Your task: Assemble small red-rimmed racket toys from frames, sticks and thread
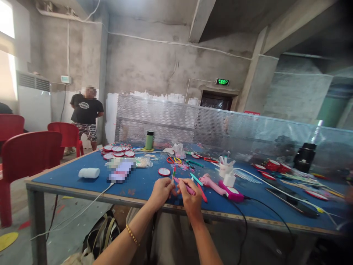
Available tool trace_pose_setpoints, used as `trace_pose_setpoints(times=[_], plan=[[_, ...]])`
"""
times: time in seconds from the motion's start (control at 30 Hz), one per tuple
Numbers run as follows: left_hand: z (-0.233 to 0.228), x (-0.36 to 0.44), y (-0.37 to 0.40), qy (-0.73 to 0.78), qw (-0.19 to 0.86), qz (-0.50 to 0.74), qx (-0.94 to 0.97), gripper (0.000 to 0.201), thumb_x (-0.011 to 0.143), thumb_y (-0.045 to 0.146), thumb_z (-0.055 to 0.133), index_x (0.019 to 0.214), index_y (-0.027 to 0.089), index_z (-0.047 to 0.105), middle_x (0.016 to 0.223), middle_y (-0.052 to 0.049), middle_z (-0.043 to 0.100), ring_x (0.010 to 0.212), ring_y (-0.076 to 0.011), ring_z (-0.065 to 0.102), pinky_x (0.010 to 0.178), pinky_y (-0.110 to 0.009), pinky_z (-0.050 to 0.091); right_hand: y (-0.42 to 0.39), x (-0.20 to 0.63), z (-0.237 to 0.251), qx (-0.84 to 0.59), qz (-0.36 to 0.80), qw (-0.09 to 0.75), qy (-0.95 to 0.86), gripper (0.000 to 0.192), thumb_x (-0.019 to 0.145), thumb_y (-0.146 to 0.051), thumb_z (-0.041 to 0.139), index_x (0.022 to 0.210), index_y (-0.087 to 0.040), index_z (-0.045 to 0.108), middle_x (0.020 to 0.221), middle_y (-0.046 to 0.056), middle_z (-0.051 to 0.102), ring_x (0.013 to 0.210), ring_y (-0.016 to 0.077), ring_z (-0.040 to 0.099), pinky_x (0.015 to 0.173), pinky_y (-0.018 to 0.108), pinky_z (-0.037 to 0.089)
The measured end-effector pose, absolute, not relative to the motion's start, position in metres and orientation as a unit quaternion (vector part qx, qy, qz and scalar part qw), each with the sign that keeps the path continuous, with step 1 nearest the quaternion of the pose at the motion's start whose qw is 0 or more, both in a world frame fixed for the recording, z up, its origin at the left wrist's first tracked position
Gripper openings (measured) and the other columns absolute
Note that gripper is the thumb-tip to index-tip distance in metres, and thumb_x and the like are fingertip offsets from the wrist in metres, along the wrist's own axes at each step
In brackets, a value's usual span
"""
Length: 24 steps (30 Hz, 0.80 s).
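Near the table's front edge, my left hand [162, 189] is closed on a thin stick [174, 172] with red and green bands, which points upward. My right hand [191, 197] grips a pink marker [190, 190] and points its tip at the stick; whether they touch cannot be told. Just beyond my hands lies a round, red-rimmed white disc [164, 172]. To the right of my right hand are a red pen [202, 193] and a teal pen [196, 179].
On the blue table [132, 189] are a phone [121, 171] with a cable, a white roll [89, 173], a pile of red-rimmed discs [117, 149], a green bottle [149, 141], scissors [174, 160], a pen cup [226, 169] and a pink glue gun [213, 184]. A person [86, 110] stands left.
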<state>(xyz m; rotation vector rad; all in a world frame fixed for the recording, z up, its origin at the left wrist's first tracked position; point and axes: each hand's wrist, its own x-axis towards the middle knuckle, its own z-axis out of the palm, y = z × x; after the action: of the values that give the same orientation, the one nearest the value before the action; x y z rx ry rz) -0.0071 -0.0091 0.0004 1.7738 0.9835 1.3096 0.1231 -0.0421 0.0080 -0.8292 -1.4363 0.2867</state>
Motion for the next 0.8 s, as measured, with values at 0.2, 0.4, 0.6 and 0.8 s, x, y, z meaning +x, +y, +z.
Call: trace_pose_setpoints(times=[0.2,0.4,0.6,0.8], plan=[[-0.0012,-0.0068,-0.0075,0.380,0.363,0.510,0.681,0.026,0.081,0.039,0.049,0.069,0.018,0.058,0.062,-0.003,0.070,0.044,-0.0118,0.051,0.049,-0.023,0.040,-0.0440,0.1228,0.0095,-0.378,0.120,0.677,-0.620,0.023,0.090,-0.038,0.060,0.076,-0.020,0.065,0.068,-0.001,0.065,0.054,0.0139,0.059,0.056,0.025,0.048],[-0.0002,-0.0069,-0.0085,0.377,0.363,0.510,0.683,0.028,0.081,0.041,0.047,0.067,0.018,0.057,0.062,-0.004,0.071,0.043,-0.0122,0.052,0.048,-0.023,0.040,-0.0451,0.1236,0.0098,-0.373,0.123,0.667,-0.633,0.022,0.090,-0.035,0.060,0.074,-0.020,0.064,0.068,-0.001,0.064,0.054,0.0139,0.059,0.056,0.025,0.048],[0.0031,-0.0076,-0.0112,0.371,0.356,0.518,0.684,0.028,0.081,0.040,0.047,0.065,0.018,0.056,0.062,-0.006,0.071,0.043,-0.0125,0.051,0.047,-0.024,0.040,-0.0457,0.1237,0.0111,-0.368,0.128,0.656,-0.646,0.022,0.090,-0.034,0.061,0.073,-0.020,0.062,0.067,-0.001,0.063,0.056,0.0142,0.060,0.057,0.025,0.048],[0.0026,-0.0074,-0.0109,0.375,0.363,0.512,0.682,0.026,0.079,0.038,0.047,0.066,0.018,0.056,0.062,-0.006,0.071,0.042,-0.0126,0.051,0.047,-0.024,0.040,-0.0459,0.1238,0.0100,-0.372,0.118,0.665,-0.637,0.021,0.090,-0.032,0.060,0.074,-0.019,0.064,0.067,-0.001,0.063,0.055,0.0133,0.059,0.058,0.024,0.048]])
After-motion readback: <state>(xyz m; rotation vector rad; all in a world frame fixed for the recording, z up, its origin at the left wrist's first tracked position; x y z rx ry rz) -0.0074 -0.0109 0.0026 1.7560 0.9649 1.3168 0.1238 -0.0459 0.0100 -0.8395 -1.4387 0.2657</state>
